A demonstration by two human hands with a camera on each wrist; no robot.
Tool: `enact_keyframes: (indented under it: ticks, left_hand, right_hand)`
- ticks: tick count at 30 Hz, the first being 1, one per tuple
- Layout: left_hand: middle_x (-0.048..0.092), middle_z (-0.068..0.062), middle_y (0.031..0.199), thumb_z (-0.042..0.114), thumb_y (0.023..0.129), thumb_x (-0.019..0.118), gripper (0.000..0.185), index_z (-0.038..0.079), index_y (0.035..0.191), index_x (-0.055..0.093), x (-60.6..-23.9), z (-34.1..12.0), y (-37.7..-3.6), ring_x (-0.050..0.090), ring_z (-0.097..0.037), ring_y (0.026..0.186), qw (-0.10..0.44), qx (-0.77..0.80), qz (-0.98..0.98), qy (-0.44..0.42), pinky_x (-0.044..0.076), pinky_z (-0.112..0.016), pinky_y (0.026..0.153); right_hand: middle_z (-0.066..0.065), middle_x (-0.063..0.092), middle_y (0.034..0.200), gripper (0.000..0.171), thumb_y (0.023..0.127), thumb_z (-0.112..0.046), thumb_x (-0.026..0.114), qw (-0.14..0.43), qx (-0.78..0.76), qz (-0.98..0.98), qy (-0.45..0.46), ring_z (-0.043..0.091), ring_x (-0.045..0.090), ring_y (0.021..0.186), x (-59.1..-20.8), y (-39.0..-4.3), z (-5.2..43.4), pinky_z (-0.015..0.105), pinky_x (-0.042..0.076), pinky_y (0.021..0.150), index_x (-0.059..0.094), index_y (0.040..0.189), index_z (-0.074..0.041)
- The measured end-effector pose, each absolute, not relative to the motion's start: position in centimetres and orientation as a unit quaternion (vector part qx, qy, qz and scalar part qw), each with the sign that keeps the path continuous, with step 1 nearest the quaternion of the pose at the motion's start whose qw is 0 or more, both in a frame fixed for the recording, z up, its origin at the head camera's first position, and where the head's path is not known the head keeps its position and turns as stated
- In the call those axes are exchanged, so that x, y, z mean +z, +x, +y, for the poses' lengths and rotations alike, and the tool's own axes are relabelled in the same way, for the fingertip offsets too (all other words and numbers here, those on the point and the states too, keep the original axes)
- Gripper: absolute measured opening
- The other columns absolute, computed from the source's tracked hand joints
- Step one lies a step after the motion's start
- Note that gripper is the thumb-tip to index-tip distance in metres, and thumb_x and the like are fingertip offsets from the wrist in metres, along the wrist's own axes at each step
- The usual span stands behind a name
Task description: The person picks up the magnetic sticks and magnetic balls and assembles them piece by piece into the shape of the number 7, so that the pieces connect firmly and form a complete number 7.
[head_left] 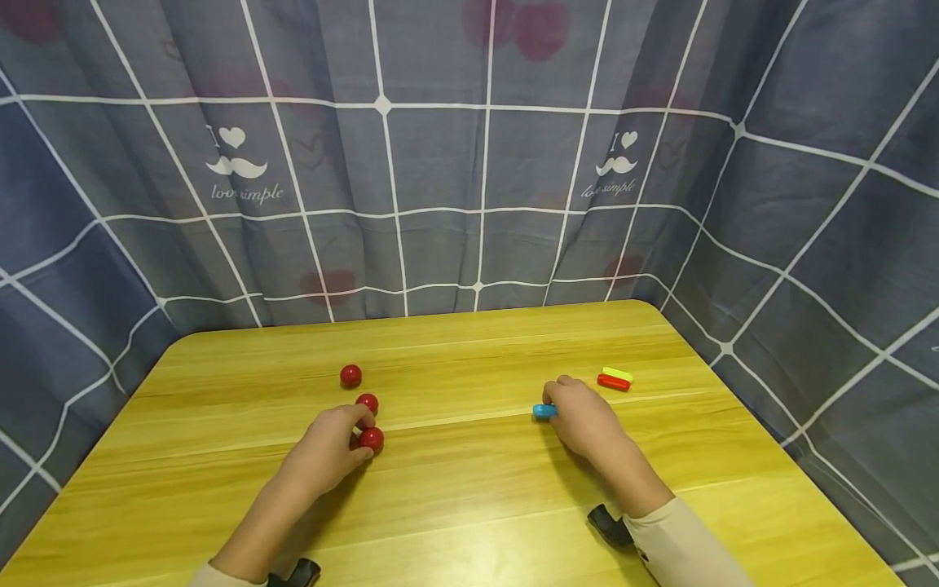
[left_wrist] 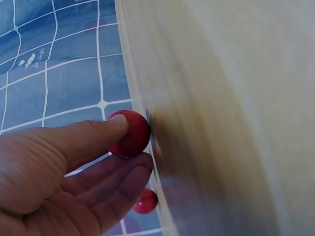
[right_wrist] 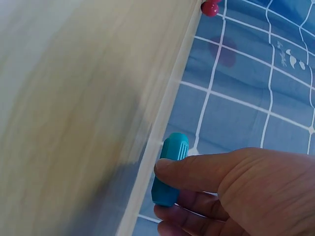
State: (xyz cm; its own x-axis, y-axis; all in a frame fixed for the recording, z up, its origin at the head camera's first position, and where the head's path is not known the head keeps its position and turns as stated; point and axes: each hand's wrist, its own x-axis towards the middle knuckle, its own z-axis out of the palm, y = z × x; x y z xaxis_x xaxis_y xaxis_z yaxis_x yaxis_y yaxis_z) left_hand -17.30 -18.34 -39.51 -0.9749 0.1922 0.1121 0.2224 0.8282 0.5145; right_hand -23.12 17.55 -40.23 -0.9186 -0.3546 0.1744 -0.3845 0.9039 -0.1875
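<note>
My left hand (head_left: 333,450) pinches a red ball (head_left: 372,439) between thumb and fingers on the wooden table (head_left: 469,497); the left wrist view shows the same red ball (left_wrist: 129,132) under my thumb, with another red ball (left_wrist: 145,200) beyond it. A second red ball (head_left: 367,402) lies just past my fingers and a third (head_left: 350,375) farther back. My right hand (head_left: 579,416) pinches a short blue capsule-shaped piece (head_left: 544,411) that rests on the table; in the right wrist view the blue piece (right_wrist: 169,168) sits between thumb and fingers.
A yellow piece (head_left: 618,374) and a red piece (head_left: 613,381) lie side by side to the right of my right hand. A grey checked curtain (head_left: 469,163) hangs around the table's back and sides. Black wrist mounts (head_left: 609,524) show near the front edge.
</note>
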Motion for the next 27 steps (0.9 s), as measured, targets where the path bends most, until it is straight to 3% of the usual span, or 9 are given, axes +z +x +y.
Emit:
enact_keyframes:
  ticks: [27]
  left_hand:
    - [0.062,-0.002,0.086,-0.004,0.071,0.083,0.03,0.007,0.091,0.063,-39.8,-18.3,-17.4,0.059,-0.01,0.07,0.031,-0.275,-0.954,-0.114,0.051,-0.03,0.067]
  right_hand:
    - [-0.002,0.057,0.086,0.015,0.08,-0.009,0.081,0.064,0.165,-0.955,0.236,0.013,0.054,0.077,-40.1,-22.7,15.6,0.03,0.049,0.073,0.076,0.094,-0.012]
